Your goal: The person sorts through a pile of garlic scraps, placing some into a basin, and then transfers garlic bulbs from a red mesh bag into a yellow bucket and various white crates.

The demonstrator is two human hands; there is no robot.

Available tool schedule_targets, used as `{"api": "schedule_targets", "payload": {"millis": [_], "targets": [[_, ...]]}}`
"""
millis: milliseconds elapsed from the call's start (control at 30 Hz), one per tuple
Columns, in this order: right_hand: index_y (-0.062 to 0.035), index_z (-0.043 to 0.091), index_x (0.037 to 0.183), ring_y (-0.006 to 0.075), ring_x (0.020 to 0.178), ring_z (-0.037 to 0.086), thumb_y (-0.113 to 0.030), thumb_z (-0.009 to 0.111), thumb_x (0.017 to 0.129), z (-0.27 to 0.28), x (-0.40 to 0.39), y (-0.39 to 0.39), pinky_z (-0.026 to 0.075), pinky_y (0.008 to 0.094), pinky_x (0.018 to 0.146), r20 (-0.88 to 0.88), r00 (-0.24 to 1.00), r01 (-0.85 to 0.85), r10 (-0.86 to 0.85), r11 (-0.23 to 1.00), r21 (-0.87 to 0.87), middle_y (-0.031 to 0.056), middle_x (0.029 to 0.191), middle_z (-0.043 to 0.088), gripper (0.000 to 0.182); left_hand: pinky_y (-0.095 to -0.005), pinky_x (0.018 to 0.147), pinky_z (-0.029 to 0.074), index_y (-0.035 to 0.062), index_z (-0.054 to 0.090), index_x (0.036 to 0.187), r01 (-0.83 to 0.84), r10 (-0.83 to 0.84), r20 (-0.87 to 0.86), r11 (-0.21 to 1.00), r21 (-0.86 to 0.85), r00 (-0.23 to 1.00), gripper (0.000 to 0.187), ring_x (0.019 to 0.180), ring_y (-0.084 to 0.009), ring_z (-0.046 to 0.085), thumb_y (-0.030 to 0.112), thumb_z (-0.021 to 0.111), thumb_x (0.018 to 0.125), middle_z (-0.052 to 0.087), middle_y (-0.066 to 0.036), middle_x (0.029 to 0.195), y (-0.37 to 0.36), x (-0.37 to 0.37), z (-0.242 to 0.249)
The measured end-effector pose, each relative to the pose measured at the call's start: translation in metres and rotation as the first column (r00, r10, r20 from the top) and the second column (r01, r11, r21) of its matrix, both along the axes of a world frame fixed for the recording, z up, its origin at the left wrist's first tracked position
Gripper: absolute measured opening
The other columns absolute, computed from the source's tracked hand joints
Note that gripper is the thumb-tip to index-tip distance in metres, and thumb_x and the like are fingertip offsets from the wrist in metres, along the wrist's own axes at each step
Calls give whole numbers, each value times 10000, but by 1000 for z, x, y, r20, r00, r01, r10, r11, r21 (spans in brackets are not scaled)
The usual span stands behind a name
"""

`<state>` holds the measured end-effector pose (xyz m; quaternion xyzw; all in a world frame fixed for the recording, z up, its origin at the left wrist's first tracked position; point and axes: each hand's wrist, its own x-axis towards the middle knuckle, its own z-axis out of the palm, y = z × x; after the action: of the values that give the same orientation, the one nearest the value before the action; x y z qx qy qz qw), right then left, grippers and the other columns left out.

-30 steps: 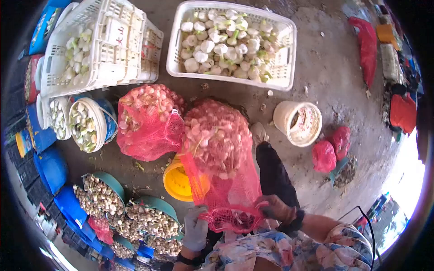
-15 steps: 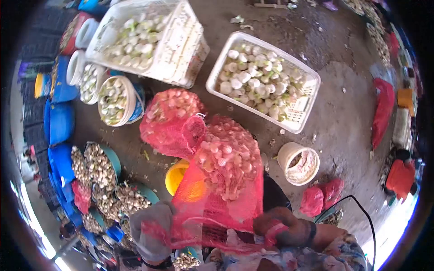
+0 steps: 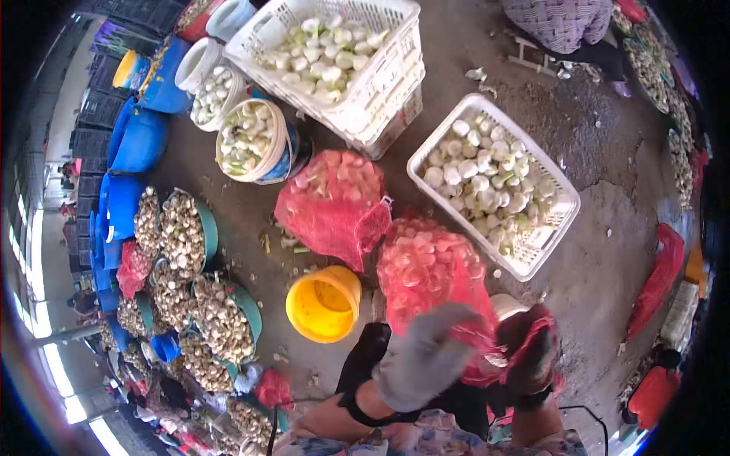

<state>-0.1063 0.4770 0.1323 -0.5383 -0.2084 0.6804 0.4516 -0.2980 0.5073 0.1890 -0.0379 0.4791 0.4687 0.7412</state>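
Note:
A red mesh sack (image 3: 430, 266), filled with pale bulbs that look like garlic, stands on the floor right in front of me. My left hand (image 3: 427, 356), in a grey glove, closes on the mesh at the sack's upper end. My right hand (image 3: 528, 351), in a darker glove, grips the bunched mesh on the other side. The netting between the two hands is gathered, and some of it hangs below them. A second full red mesh sack (image 3: 331, 201) stands just beyond, its top bunched towards the first. A yellow bucket (image 3: 323, 304) sits to the left of my sack.
A white crate (image 3: 566, 209) of bulbs lies ahead right; stacked white crates (image 3: 388, 99) and a filled bucket (image 3: 277, 156) stand ahead left. Heaps of unpeeled bulbs (image 3: 220, 319) and blue tubs (image 3: 137, 140) line the left. Another person (image 3: 559, 23) is at the top right.
My hands have come together and gathered the sack's mouth, which was spread wide between them. The view has shifted, so the sack and crates appear further right.

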Motion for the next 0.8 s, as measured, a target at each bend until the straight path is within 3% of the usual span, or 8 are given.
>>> {"api": "schedule_targets", "payload": {"millis": [167,333,400,500,567,633,700,800], "targets": [[-116,541,875,92,631,479,-447,568,914,-84,50,13,385,247,557,381,904,186,-193,981,57,-17,723,529,335,-369,910,443,25,521,1190,815,-229,-890,534,224,395,458,1084,-256,542,40,583,737,561,-164,1140,8,27,-84],[-122,569,950,96,674,518,-320,548,931,-139,142,-21,454,252,635,617,703,272,-354,935,226,-42,777,517,200,-427,1052,314,23,377,1345,748,-210,-896,639,177,392,730,1199,-349,436,194,679,703,458,-199,1292,-13,-61,-165],[-63,578,1008,129,869,530,-283,516,926,-95,173,-24,437,301,822,650,748,-265,134,958,108,36,931,557,243,-477,1062,297,-2,312,1384,657,-188,-981,745,-112,46,906,1275,-386,362,361,750,678,378,-239,1376,-9,-121,-202],[-29,555,1116,226,979,563,-303,572,857,-57,104,-15,448,336,848,987,139,-384,81,923,-22,120,1050,603,378,-519,1066,277,-17,267,1396,538,-154,-953,796,-276,-260,1069,1327,-409,285,525,773,626,315,-281,1405,6,-189,-252],[-29,562,1125,239,1007,567,-252,578,837,-12,67,11,450,346,867,919,306,-417,248,903,-105,125,1071,605,364,-569,1005,323,51,211,1421,605,-135,-858,655,-453,-496,1167,1279,-441,335,600,779,562,299,-242,1421,19,-214,-292],[-36,571,1144,171,1018,542,-171,479,927,12,70,37,423,298,883,681,630,-482,372,875,-32,43,1017,581,272,-538,1033,316,8,181,1425,674,-274,-875,558,-483,-400,1182,1291,-441,319,596,770,586,302,-273,1410,27,-227,-315],[-31,609,1054,228,986,576,-130,523,850,23,47,54,456,351,858,998,0,-509,-58,859,50,114,1050,612,242,-551,1024,319,20,197,1422,745,-292,-937,578,-332,-191,1169,1303,-436,309,592,775,581,280,-269,1430,23,-246,-327],[-29,583,1036,161,926,562,-162,445,952,22,-55,88,457,298,811,975,221,-365,14,928,70,55,1023,591,209,-561,996,340,34,210,1419,707,-261,-933,610,-358,-247,1136,1289,-439,326,590,762,596,301,-258,1421,28,-258,-333]]}}
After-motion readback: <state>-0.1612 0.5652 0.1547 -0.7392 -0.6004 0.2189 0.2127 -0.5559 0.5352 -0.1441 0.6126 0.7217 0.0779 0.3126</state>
